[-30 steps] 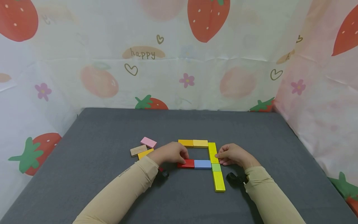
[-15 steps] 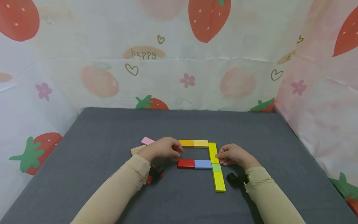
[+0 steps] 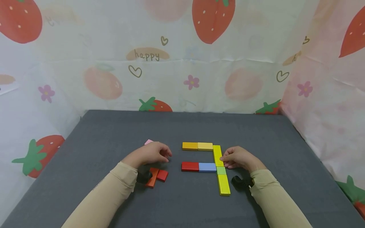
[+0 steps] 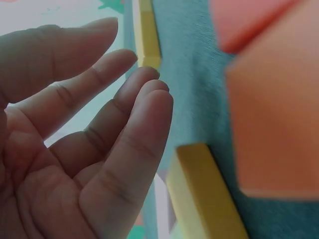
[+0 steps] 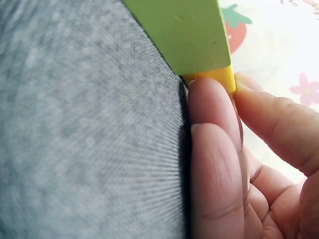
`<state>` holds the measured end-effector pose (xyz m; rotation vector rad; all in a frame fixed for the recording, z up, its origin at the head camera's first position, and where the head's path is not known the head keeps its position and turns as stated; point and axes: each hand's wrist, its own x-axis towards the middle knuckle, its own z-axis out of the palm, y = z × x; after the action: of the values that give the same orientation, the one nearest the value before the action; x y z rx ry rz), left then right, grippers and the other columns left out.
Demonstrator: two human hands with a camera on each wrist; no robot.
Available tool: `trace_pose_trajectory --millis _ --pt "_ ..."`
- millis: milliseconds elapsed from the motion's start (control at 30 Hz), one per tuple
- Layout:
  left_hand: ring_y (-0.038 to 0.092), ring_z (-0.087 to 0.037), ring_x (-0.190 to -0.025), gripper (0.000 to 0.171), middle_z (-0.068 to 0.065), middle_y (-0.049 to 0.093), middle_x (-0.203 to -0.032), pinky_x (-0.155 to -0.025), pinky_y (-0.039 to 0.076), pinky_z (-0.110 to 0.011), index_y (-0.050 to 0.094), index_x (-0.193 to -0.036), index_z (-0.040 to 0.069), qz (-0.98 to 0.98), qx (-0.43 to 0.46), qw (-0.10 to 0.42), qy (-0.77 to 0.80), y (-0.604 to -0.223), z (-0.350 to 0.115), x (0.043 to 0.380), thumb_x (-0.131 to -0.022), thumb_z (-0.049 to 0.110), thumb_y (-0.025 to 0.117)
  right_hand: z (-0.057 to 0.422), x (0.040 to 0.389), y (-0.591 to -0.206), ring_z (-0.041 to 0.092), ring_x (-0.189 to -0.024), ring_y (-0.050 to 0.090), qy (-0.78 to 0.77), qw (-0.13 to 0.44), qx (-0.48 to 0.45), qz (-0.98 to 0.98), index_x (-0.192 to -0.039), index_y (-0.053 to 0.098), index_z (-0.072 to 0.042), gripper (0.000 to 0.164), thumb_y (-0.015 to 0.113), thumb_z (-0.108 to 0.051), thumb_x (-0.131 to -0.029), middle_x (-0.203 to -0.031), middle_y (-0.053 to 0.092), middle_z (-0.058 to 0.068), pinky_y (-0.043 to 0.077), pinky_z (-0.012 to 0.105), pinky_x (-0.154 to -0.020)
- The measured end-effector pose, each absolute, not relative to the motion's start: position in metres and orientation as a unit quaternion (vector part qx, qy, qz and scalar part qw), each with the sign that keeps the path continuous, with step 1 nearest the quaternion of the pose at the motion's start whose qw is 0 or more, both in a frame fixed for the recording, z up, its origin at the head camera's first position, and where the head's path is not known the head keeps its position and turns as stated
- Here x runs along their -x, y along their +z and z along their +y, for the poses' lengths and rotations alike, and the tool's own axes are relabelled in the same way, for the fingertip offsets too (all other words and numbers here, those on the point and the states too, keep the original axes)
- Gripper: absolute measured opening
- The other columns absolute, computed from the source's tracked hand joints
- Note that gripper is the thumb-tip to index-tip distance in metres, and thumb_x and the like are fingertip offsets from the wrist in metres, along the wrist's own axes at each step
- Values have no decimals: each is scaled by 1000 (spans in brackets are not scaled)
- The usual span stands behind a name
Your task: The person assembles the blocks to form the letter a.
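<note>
My left hand (image 3: 154, 153) hovers over the loose blocks on the left, its relaxed fingers (image 4: 144, 129) spread and holding nothing. Close by are a yellow-orange block (image 4: 204, 194) and a larger-looking orange block (image 4: 279, 124). My right hand (image 3: 239, 157) holds the upper yellow block (image 3: 217, 153) at its right edge, thumb on top and fingers against the side. Below that block lie a small green block (image 3: 221, 170) and another yellow block (image 3: 223, 185). Leftward from this column run a blue block (image 3: 207, 167) and a red block (image 3: 189, 166); higher up, a pale yellow block (image 3: 205, 146) and an amber block (image 3: 189, 146).
Another red block (image 3: 162, 175) lies beside the orange one near my left wrist. A pink block (image 3: 148, 141) peeks out behind my left hand, which hides other loose pieces. The grey table (image 3: 114, 126) meets a strawberry-print cloth (image 3: 205, 95) at the back.
My left hand has let go of the red block in the lower row and moved left over the loose blocks. The right hand stays at the yellow block.
</note>
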<state>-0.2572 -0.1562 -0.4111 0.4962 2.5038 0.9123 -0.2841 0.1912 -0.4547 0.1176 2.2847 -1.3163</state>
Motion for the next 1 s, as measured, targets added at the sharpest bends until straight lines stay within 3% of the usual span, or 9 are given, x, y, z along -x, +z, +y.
trace_pose_trajectory --millis 333,633,833,1000 --pt "55 -12 -82 22 4 62 -90 -75 48 -29 67 -101 15 901 -204 247 293 -416 -170 247 -80 13 70 192 284 -453 15 -59 60 -485 257 -39 835 -82 63 -4 19 69 -21 -81 -72 63 8 51 28 -60" --pt "56 -7 -80 27 8 62 -90 -74 47 -26 67 -100 15 913 -236 225 246 -419 -183 239 -74 16 75 191 284 -453 15 -59 60 -486 254 -45 835 -82 63 -4 17 68 -20 -81 -72 63 8 51 28 -59" --pt "53 -12 -81 35 7 61 -91 -74 46 -29 67 -101 13 904 -269 225 245 -420 -192 232 -69 18 79 191 284 -453 15 -59 59 -484 252 -49 837 -82 63 -4 18 69 -21 -80 -72 63 8 51 28 -59" --pt "50 -15 -86 45 6 59 -95 -80 44 -35 64 -105 11 909 -244 236 241 -418 -193 227 -65 20 82 192 284 -454 15 -59 59 -482 249 -49 839 -82 63 -4 19 69 -21 -80 -72 62 8 51 28 -59"
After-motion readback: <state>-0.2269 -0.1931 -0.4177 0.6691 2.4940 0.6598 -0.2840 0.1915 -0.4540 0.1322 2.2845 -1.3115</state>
